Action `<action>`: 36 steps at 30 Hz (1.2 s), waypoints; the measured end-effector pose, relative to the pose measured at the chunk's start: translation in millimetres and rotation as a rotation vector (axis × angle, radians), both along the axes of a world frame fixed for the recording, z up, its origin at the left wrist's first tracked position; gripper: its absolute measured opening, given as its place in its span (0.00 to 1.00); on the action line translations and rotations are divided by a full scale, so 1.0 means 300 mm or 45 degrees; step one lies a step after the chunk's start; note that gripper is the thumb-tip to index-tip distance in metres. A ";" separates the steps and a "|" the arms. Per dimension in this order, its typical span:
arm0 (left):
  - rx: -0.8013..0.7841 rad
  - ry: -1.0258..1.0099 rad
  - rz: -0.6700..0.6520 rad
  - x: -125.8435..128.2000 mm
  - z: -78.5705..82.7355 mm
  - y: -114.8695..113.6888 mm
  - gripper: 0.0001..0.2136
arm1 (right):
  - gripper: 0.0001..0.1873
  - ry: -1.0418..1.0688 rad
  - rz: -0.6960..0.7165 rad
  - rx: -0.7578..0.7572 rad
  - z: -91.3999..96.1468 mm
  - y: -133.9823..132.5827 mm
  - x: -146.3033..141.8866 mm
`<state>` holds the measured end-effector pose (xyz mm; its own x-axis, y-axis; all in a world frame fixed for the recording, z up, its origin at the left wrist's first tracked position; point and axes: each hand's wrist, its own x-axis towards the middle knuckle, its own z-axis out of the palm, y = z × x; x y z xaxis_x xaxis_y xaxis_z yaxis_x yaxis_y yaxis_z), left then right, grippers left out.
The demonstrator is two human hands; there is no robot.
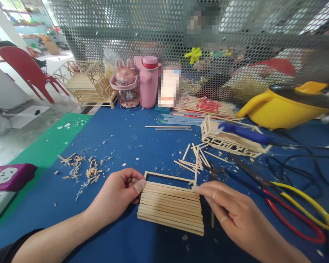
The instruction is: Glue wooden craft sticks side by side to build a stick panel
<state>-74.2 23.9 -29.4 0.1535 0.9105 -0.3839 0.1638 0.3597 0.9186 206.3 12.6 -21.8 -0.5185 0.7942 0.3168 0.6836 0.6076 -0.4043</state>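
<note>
A small panel of wooden sticks [170, 204] laid side by side is held low over the blue table, with a thin stick frame along its far edge. My left hand [123, 188] grips the panel's left far corner between thumb and fingers. At the right far corner, my right hand [227, 208] pinches with thumb and forefinger by an upright stick [196, 171]; exactly what sits between those fingertips is hidden. Just beyond lie several loose short sticks [188, 165]. Scissors with red and yellow handles [293, 208] rest beside my right hand.
A stick-built model [233, 140] with a blue glue gun [244, 133] across it lies at right, near a yellow pot [285, 107] and dark cables. Stick scraps [93, 170] litter the left. Behind stand a pink bottle [148, 84], a clear cup [128, 93] and a larger stick model [87, 84].
</note>
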 end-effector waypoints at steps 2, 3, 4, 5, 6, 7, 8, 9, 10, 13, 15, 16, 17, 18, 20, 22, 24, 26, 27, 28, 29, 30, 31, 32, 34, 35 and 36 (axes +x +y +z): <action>0.007 0.012 0.005 -0.001 -0.004 -0.003 0.13 | 0.11 0.045 -0.133 -0.017 0.001 -0.007 -0.007; 0.007 0.021 0.012 -0.001 -0.004 -0.005 0.14 | 0.10 0.058 -0.183 -0.031 0.003 -0.010 -0.011; 0.003 0.032 0.019 -0.001 -0.003 -0.006 0.15 | 0.08 0.063 -0.213 -0.055 0.005 -0.012 -0.014; -0.001 0.042 0.025 -0.001 -0.002 -0.008 0.15 | 0.07 0.068 -0.216 -0.081 0.008 -0.014 -0.017; -0.005 0.050 0.031 0.000 -0.001 -0.009 0.16 | 0.07 0.077 -0.207 -0.108 0.011 -0.015 -0.020; -0.006 0.054 0.035 0.001 0.000 -0.010 0.17 | 0.07 0.091 -0.199 -0.131 0.014 -0.016 -0.023; -0.007 0.056 0.037 0.001 0.000 -0.010 0.17 | 0.08 0.110 -0.198 -0.147 0.016 -0.016 -0.025; -0.006 0.055 0.038 0.003 0.000 -0.010 0.17 | 0.08 0.130 -0.203 -0.158 0.017 -0.016 -0.027; -0.005 0.053 0.038 0.004 0.000 -0.009 0.17 | 0.08 0.146 -0.208 -0.166 0.017 -0.016 -0.029; -0.030 0.034 0.061 0.007 0.000 -0.008 0.17 | 0.08 0.170 -0.211 -0.181 0.013 -0.017 -0.029; -0.080 0.001 0.085 0.007 0.002 -0.016 0.18 | 0.08 0.171 -0.198 -0.171 0.007 -0.017 -0.025; -0.097 -0.006 0.101 0.005 0.004 -0.024 0.18 | 0.07 0.166 -0.190 -0.158 0.003 -0.017 -0.022; -0.098 -0.002 0.113 0.002 0.006 -0.034 0.19 | 0.07 0.159 -0.182 -0.140 -0.001 -0.016 -0.019; -0.077 0.021 0.109 -0.002 0.007 -0.047 0.20 | 0.06 0.149 -0.176 -0.117 -0.005 -0.015 -0.016; 0.051 0.139 0.040 -0.011 0.009 -0.076 0.20 | 0.06 0.122 -0.163 -0.070 -0.013 -0.012 -0.011; 0.270 0.325 -0.099 -0.019 0.011 -0.104 0.20 | 0.06 0.093 -0.155 -0.034 -0.018 -0.008 -0.008; 0.499 0.524 -0.236 -0.024 0.013 -0.125 0.22 | 0.06 0.076 -0.143 -0.012 -0.019 -0.004 -0.008; 0.640 0.667 -0.312 -0.028 0.013 -0.135 0.26 | 0.06 0.071 -0.136 0.006 -0.017 -0.001 -0.010; 0.674 0.710 -0.332 -0.029 0.011 -0.136 0.27 | 0.06 0.071 -0.131 0.016 -0.016 0.000 -0.010; 0.696 0.741 -0.338 -0.029 0.009 -0.136 0.27 | 0.06 0.074 -0.125 0.026 -0.015 0.001 -0.011; 0.711 0.760 -0.340 -0.029 0.006 -0.135 0.26 | 0.06 0.077 -0.118 0.033 -0.013 0.001 -0.011; 0.725 0.773 -0.342 -0.029 0.003 -0.133 0.26 | 0.06 0.081 -0.112 0.038 -0.012 0.001 -0.011; 0.737 0.784 -0.343 -0.028 0.000 -0.131 0.26 | 0.06 0.086 -0.104 0.038 -0.010 0.001 -0.011; 0.742 0.793 -0.348 -0.027 -0.004 -0.131 0.26 | 0.07 0.088 -0.099 0.034 -0.009 0.001 -0.012; 0.736 0.809 -0.352 -0.026 -0.010 -0.132 0.26 | 0.07 0.094 -0.098 0.025 -0.004 -0.001 -0.014; 0.738 0.820 -0.351 -0.026 -0.013 -0.134 0.26 | 0.07 0.099 -0.100 0.020 0.000 -0.002 -0.015; 0.746 0.831 -0.350 -0.028 -0.017 -0.137 0.26 | 0.07 0.106 -0.107 0.011 0.003 -0.003 -0.017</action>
<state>-82.5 -17.1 -34.4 0.3087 0.9503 0.0410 0.7250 -0.2630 0.6366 201.2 11.8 -20.9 -0.4219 0.8307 0.3633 0.6963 0.5535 -0.4569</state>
